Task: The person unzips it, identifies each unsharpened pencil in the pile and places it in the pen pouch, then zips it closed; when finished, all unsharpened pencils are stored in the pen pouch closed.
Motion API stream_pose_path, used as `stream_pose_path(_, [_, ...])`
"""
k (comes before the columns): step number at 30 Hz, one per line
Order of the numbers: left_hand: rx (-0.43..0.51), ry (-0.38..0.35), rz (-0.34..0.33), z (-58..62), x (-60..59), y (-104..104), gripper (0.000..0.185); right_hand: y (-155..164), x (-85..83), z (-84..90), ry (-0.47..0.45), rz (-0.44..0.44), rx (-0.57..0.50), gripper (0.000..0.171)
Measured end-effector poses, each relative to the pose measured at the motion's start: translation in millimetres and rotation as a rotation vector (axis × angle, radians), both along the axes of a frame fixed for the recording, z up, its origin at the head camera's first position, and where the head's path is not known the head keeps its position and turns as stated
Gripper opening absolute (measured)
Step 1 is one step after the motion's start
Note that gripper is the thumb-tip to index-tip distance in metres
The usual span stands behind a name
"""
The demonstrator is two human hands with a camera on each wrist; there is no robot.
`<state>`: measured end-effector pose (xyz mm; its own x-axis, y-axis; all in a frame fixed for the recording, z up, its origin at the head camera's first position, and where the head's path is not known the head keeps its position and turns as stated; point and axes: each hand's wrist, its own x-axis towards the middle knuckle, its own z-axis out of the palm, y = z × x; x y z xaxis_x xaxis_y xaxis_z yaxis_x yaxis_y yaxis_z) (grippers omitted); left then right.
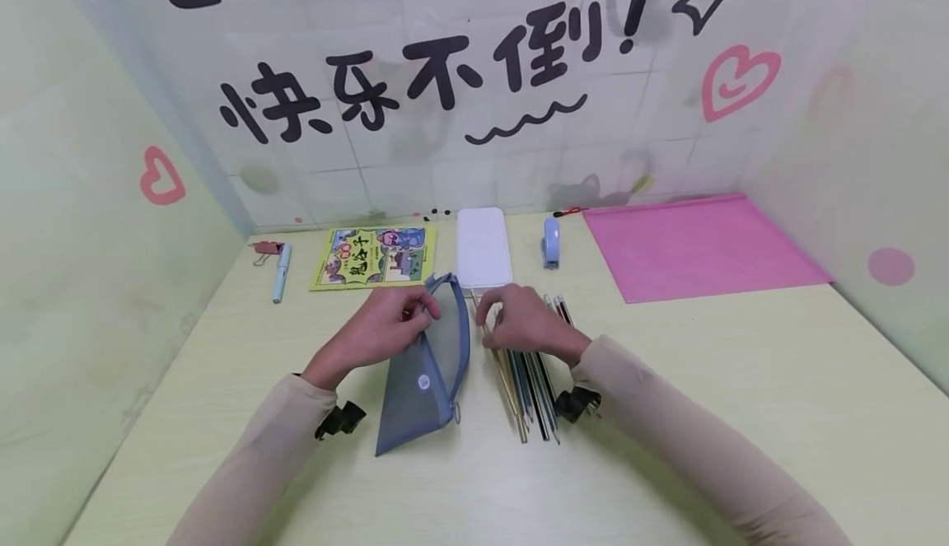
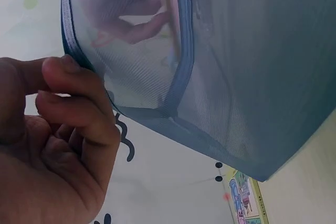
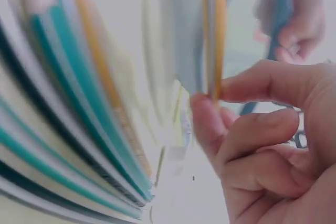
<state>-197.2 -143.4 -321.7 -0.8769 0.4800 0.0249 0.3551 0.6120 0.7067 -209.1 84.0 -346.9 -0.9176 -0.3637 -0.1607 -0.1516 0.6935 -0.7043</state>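
In the head view, a blue-grey mesh zip pouch [image 1: 409, 402] stands tilted on the table, its zipped mouth spread toward the right. My left hand [image 1: 384, 325] pinches the pouch's upper edge between thumb and forefinger; the left wrist view shows the mesh [image 2: 252, 77] beside the curled fingers. To the right, my right hand [image 1: 528, 320] pinches a yellow-gold pencil [image 3: 220, 30] between thumb and fingertip. Beneath and beside that hand, several pencils [image 1: 544, 406] in green, black and white stripes lie in a loose bundle. The pinched pencil's lower end is unclear among them.
Along the back stand or lie a yellow comic-covered book [image 1: 374, 259], a white flat case [image 1: 484, 248], a blue stapler [image 1: 551, 243] and a pink sheet or folder [image 1: 697, 249]. A light-blue pen [image 1: 282, 274] lies at left beside a dark red binder clip [image 1: 267, 248]. Walls enclose the table.
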Motion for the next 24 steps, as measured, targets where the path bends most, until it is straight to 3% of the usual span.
stream_pose_path(6, [0.03,-0.041,-0.019,-2.1,-2.4,0.9,0.02,1.9,-3.5,6.8,-0.015,-0.096,-0.231,0.027])
stream_pose_path(12, [0.049,-0.071,-0.027,-3.8,-3.0,4.7,0.019,-8.1,-6.9,3.6,0.043,-0.229,-0.352,0.028])
stream_pose_path(16, [0.06,-0.057,-0.028,-5.7,-4.7,7.5,0.019,-15.1,-6.9,0.9,0.078,-0.262,-0.387,0.024])
stream_pose_path(24, [0.037,-0.024,-0.009,-4.5,-5.7,13.0,0.018,-21.0,1.4,-7.6,0.065,-0.217,-0.367,0.026])
